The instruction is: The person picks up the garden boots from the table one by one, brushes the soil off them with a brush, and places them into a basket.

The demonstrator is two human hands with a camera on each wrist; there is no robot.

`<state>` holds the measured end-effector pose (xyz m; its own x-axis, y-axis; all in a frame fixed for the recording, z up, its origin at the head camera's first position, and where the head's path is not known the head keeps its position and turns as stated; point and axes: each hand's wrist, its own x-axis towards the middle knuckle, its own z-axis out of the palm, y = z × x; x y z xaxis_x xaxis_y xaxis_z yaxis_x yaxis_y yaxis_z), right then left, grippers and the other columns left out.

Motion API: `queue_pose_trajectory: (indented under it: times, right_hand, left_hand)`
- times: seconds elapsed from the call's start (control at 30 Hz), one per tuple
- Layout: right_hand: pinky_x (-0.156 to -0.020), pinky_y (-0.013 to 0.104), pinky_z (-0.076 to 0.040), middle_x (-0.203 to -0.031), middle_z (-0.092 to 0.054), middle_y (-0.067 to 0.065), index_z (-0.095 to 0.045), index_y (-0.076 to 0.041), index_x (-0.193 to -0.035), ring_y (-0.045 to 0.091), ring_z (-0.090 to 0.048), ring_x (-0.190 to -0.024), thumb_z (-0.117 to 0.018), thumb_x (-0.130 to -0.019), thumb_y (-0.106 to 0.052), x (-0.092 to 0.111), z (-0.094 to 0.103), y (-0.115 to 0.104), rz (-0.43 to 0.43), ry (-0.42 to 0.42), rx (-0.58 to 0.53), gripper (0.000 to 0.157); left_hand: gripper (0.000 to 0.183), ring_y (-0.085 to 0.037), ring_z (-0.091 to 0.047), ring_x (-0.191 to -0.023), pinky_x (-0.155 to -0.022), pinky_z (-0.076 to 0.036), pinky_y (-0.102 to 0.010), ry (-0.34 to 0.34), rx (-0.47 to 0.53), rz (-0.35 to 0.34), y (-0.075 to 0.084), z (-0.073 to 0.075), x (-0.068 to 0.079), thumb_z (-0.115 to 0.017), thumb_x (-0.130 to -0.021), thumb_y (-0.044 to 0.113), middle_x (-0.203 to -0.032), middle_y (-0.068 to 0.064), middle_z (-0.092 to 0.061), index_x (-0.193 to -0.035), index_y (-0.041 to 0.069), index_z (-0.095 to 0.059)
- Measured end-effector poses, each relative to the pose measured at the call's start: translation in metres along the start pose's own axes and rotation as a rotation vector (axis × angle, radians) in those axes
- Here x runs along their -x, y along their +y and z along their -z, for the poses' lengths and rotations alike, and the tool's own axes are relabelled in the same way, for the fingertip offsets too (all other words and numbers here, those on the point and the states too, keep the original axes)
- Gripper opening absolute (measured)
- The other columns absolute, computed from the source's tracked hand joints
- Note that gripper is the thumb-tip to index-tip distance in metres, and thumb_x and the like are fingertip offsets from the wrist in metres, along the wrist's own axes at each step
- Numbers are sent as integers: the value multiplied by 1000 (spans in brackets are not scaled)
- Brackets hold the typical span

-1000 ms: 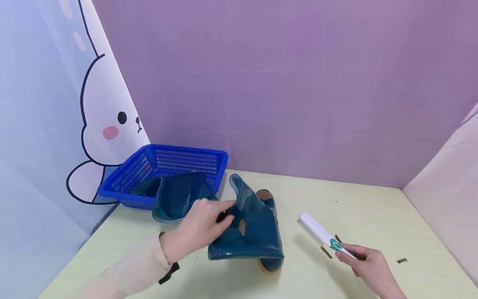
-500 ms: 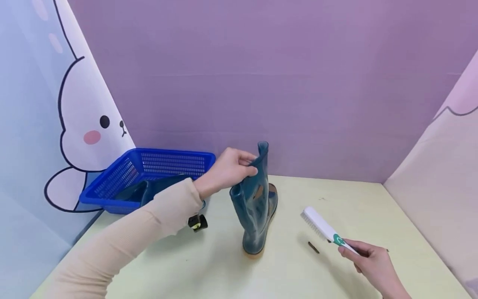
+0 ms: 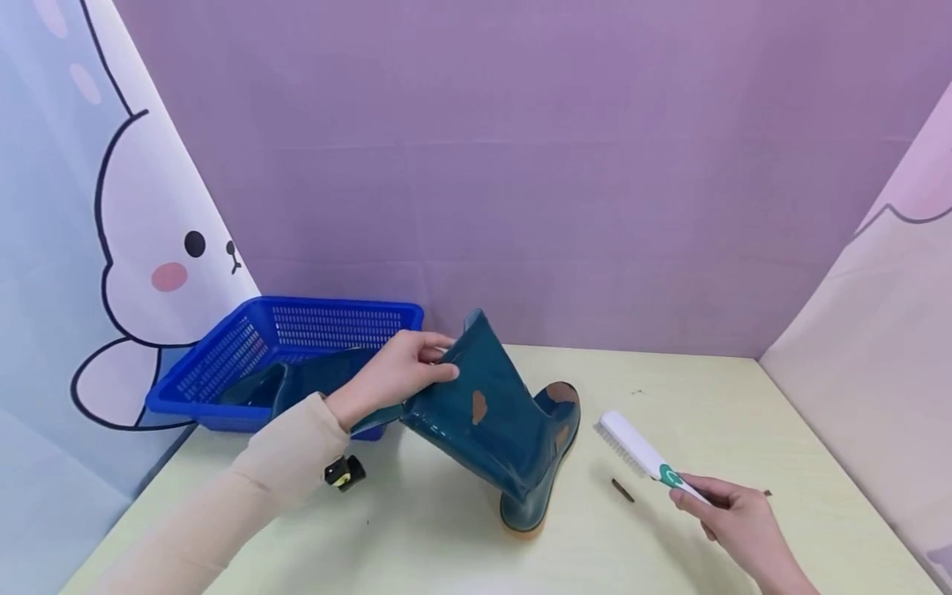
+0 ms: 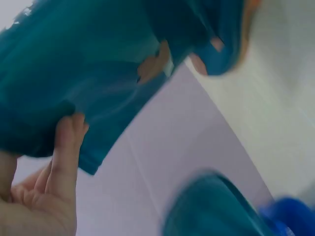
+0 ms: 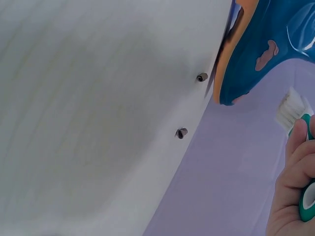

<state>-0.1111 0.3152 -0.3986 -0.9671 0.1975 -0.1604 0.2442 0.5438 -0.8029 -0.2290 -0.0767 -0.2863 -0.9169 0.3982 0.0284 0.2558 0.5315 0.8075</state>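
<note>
My left hand (image 3: 394, 372) pinches the top rim of a teal rubber boot (image 3: 498, 405), thumb on the near side of the shaft. The shaft leans left, while the toe points toward the back right. Brown patches mark the shaft and toe. Close up in the left wrist view, the fingers (image 4: 69, 147) press against the boot wall. Off to the right, my right hand (image 3: 740, 516) grips the green-and-white handle of a brush (image 3: 632, 446), bristles facing down and left, apart from the boot. The right wrist view has the brush bristles (image 5: 290, 108) near the boot's sole end (image 5: 256, 59).
A blue plastic basket (image 3: 342, 306) stands at the back left, with a second teal boot (image 3: 320, 376) lying partly in it. Small brown strips (image 3: 622, 490) lie on the table below the brush. A small black-and-yellow object (image 3: 345, 473) is near my left wrist.
My left hand first swung the boot's shaft up and away from me, then tipped it left, turning the toe to the right. The right hand and brush stayed almost in place.
</note>
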Motion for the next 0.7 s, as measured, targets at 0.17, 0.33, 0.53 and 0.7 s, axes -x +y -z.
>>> queue_pose_trajectory:
  times: [0.17, 0.33, 0.53, 0.7]
  right_hand:
    - [-53, 24, -35, -57, -49, -5, -60, -8, -119, 6, -43, -51, -67, -79, -37, -2, -4, -3, 22, 7, 4, 50]
    - [-52, 25, -35, -58, -50, -4, -61, -7, -117, 6, -42, -50, -68, -79, -36, -1, -8, -8, 30, -6, -22, 49]
    - [-50, 24, -36, -54, -47, -4, -61, -7, -117, 6, -41, -48, -67, -79, -36, 0, -16, -16, 59, 8, -36, 48]
    - [-45, 22, -36, -59, -56, -2, -64, -8, -114, 5, -42, -47, -69, -79, -33, 0, -33, -36, 104, 34, -65, 43]
  left_hand:
    - [49, -16, -66, -88, -79, -53, -36, -66, -1, 21, -24, 7, 11, -62, -85, 18, -112, -12, -64, -132, 9, -47]
    - [53, -24, -59, -107, -87, -50, -38, -38, 19, 68, -47, 6, 26, -60, -87, 15, -126, -16, -55, -135, 6, -41]
    - [48, -29, -56, -112, -88, -49, -39, 86, 89, 70, -62, -14, 43, -60, -87, 13, -126, -17, -54, -132, 6, -46]
    - [45, -27, -60, -106, -86, -50, -37, 176, 146, 54, -66, -26, 52, -62, -85, 11, -121, -18, -58, -128, 5, -51]
